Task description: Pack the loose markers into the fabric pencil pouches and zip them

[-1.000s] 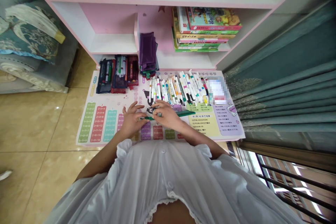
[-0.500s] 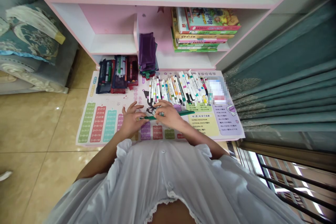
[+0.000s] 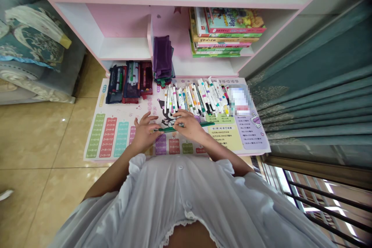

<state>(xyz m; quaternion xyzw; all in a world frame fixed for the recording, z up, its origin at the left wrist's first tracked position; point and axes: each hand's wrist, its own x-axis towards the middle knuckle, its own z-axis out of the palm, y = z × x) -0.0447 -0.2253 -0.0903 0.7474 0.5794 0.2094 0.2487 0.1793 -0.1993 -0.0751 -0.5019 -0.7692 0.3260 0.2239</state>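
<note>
Far left on the printed mat (image 3: 110, 139), filled pencil cases (image 3: 129, 82) lie side by side; just right of them a stack of purple pouches (image 3: 163, 59) stands against the pink shelf unit (image 3: 122, 19). At the near centre the left hand (image 3: 143, 133) rests on the mat, fingers spread, thumb and forefinger pinching the left end of a flat green pouch (image 3: 186, 127). The right hand (image 3: 190, 126) lies over the pouch's middle, fingers curled down on it (whether it grips or merely presses cannot be told). The step in hand appears to be opening or closing this pouch; the next move likely calls for steadying one end while the other hand works the opening. Beyond lies a row of markers (image 3: 197, 97), books (image 3: 226, 31) shelved above. The pouch's opening is hidden under the fingers; a blurred patch covers the mat's far right
</note>
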